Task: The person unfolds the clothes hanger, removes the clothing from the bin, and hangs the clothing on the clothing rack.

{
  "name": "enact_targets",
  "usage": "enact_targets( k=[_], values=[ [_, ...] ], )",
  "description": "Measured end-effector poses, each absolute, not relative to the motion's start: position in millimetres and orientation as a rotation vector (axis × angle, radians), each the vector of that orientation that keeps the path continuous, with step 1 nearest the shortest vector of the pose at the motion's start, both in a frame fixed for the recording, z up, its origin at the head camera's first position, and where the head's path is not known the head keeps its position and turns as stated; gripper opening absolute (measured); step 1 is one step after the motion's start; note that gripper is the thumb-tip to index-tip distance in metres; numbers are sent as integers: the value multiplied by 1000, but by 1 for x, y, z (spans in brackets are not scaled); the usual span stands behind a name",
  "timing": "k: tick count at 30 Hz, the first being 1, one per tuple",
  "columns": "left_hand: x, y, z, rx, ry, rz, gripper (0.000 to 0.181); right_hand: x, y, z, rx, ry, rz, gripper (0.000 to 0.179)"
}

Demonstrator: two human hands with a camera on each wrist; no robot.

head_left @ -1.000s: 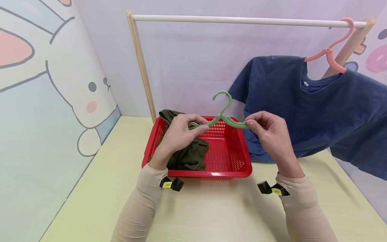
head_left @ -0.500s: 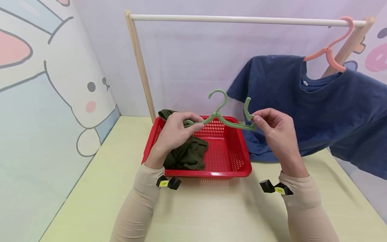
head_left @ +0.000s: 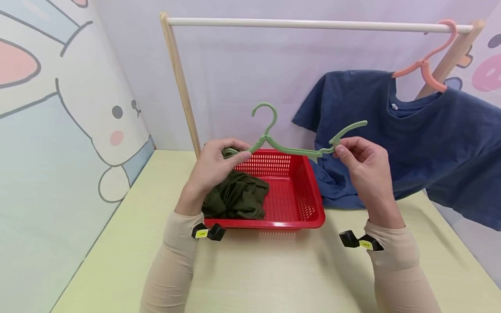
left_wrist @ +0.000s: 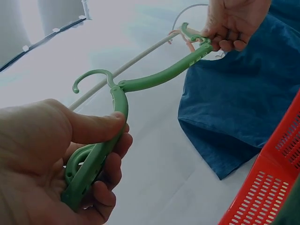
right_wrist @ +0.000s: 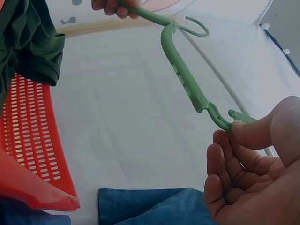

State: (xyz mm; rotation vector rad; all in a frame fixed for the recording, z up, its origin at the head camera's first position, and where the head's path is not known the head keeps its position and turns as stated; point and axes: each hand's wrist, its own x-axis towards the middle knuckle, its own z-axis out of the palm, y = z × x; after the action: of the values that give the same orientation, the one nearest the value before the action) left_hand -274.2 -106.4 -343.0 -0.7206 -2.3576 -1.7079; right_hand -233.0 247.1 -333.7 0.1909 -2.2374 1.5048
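Observation:
A green folding hanger [head_left: 291, 150] is held up between both hands above the red basket [head_left: 270, 224], hook pointing upward. My left hand [head_left: 215, 167] grips its left arm, thumb on top and fingers curled beneath, as the left wrist view shows. At the other end my right hand [head_left: 365, 167] pinches the jointed tip between thumb and forefinger. The hanger's end piece [head_left: 352, 127] stands angled up past that joint. On the left arm, a folded segment [left_wrist: 77, 161] sits tucked beside the grip. Dark green cloth [head_left: 238, 198] lies bunched in the basket's left part.
Behind the basket stands a rack with a white rod [head_left: 313, 24] and wooden posts [head_left: 178, 74]. A navy T-shirt [head_left: 360, 130] hangs at its right end on a coral hanger [head_left: 424, 65], its lower part reaching the pale tabletop [head_left: 274, 274].
Both hands have moved apart, the left one leftward and the right one rightward. The hanger's right end piece has swung out from its folded position and extended.

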Motion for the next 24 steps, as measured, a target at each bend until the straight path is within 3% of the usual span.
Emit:
enact_targets(
  k=[12,18,24],
  values=[
    [-275,-115,-342,-728,-2352,-1738,15,-233,252,-329,334,-2085,1867,22],
    [-275,-118,-340,-779,-2476,-1611,13,-232,261,-327,363,-2043,1912,41],
    [-274,-117,-340,-803,-2621,-1471,6,-233,260,-329,254,-2228,1629,58]
  ],
)
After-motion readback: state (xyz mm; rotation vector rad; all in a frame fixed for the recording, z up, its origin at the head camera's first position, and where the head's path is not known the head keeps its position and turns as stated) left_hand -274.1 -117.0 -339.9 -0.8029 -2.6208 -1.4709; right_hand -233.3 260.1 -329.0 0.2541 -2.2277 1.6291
